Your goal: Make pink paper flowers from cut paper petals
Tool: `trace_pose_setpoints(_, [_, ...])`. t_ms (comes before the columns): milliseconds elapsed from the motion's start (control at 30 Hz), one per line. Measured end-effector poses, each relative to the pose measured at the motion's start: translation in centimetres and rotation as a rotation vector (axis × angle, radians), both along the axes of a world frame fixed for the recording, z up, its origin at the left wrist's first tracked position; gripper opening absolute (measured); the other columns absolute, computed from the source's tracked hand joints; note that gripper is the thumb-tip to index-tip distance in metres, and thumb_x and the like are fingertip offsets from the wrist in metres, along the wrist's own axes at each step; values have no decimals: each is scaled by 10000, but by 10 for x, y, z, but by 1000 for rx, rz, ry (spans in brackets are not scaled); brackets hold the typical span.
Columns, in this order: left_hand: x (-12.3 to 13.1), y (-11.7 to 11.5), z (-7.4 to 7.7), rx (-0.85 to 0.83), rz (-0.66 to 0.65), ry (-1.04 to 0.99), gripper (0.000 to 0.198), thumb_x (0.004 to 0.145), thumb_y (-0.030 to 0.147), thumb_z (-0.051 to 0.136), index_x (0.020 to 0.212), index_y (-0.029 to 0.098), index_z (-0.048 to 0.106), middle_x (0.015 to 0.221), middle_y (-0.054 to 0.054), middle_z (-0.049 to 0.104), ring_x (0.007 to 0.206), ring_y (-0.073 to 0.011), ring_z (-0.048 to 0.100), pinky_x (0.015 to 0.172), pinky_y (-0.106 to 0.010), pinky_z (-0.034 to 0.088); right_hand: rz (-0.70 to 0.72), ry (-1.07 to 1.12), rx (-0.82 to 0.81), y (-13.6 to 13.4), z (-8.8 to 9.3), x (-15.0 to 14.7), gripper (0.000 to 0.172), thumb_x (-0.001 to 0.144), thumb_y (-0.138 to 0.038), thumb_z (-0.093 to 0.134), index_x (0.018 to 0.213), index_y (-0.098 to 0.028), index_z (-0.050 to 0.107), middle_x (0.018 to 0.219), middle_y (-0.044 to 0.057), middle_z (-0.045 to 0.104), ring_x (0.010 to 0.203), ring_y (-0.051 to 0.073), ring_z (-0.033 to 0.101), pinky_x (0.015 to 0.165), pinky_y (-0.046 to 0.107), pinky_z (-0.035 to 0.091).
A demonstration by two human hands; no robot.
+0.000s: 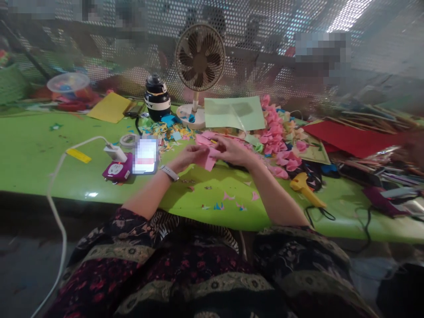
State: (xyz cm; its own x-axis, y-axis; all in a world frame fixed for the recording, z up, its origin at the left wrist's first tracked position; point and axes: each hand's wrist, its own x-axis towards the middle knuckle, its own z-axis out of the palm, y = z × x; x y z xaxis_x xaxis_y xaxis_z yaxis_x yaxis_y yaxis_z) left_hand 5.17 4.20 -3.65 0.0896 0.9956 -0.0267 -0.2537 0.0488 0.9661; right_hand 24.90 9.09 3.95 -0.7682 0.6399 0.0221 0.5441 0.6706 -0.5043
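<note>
At the frame's centre, your left hand [191, 155] and right hand [232, 152] angle inward, both pinching pink paper [210, 163], some fingertips hidden behind it and its exact shape hard to make out.

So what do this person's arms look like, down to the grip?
The left sleeve and right sleeve are dark, floral and loose, with paler patterned bands. A pale wristband circles the left wrist; the right wrist is bare. The left grip and right grip are ungloved.
</note>
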Motion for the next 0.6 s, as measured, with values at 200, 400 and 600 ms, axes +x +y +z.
trace_pose_setpoints(200, [0,5,2,-99,178,-198,182,748,288,883,811,159,771,844,-91,781,680,-132,710,583,-212,571,10,29,319,-8,-23,7,575,873,-128,546,1411,-316,627,1638,67,412,1507,318,363,1200,606,330])
trace_pose_setpoints(400, [2,-1,7,-75,117,-206,109,837,260,815,813,170,757,869,-61,780,751,-132,734,724,-267,634,-78,168,336,-18,-46,-9,235,983,-292,557,1045,-268,783,1505,80,563,1433,281,465,1183,521,382])
trace_pose_setpoints(600, [6,-6,12,-24,35,-180,316,891,476,746,959,172,794,1000,-144,798,921,-256,766,801,-412,657,-321,565,177,-20,-60,-12,284,997,-429,573,895,-201,707,1399,141,626,1222,251,630,970,390,552])
